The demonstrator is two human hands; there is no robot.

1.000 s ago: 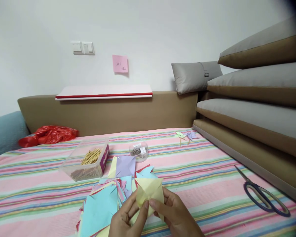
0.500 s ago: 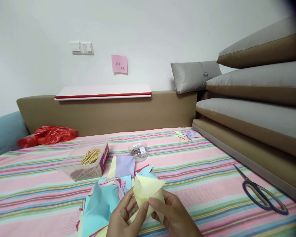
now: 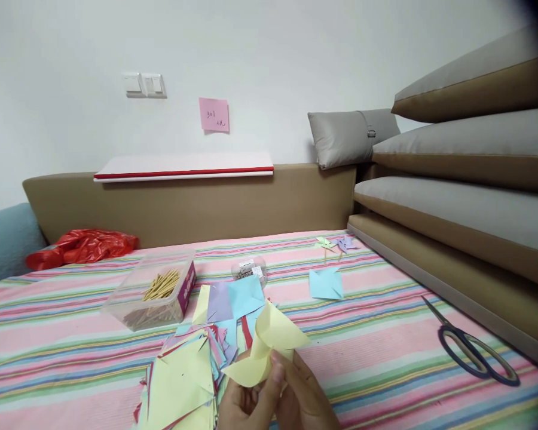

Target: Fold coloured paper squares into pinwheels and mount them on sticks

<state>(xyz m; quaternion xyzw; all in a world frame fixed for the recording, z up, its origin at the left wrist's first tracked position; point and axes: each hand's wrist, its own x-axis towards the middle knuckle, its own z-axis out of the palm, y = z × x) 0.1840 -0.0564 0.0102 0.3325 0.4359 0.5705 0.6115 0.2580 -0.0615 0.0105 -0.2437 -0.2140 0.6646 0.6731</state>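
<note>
A pale yellow paper pinwheel [image 3: 275, 334], its corners curled toward the middle, is held up at the front centre. My left hand [image 3: 251, 403] grips its lower left side, thumb near the centre. My right hand [image 3: 302, 388] pinches it at the middle with thumb and finger. Just left of my hands lies a pile of coloured paper squares with slit corners, a yellow square [image 3: 182, 376] on top. Behind it are a purple square [image 3: 219, 301] and a blue square [image 3: 245, 295]. Another blue square [image 3: 326, 283] rests farther right.
A clear box [image 3: 128, 292] holds wooden sticks [image 3: 162, 283]. Small metal pieces sit in a round clear container [image 3: 248, 267]. Scissors [image 3: 466, 343] lie open at right. Finished pinwheels [image 3: 345, 243] lie near stacked cushions [image 3: 457, 197]. A red plastic bag [image 3: 89, 246] is at back left.
More corners of the yellow paper are folded in. A yellow square now tops the pile where a blue one was. Blue squares now show beside the purple one and farther right.
</note>
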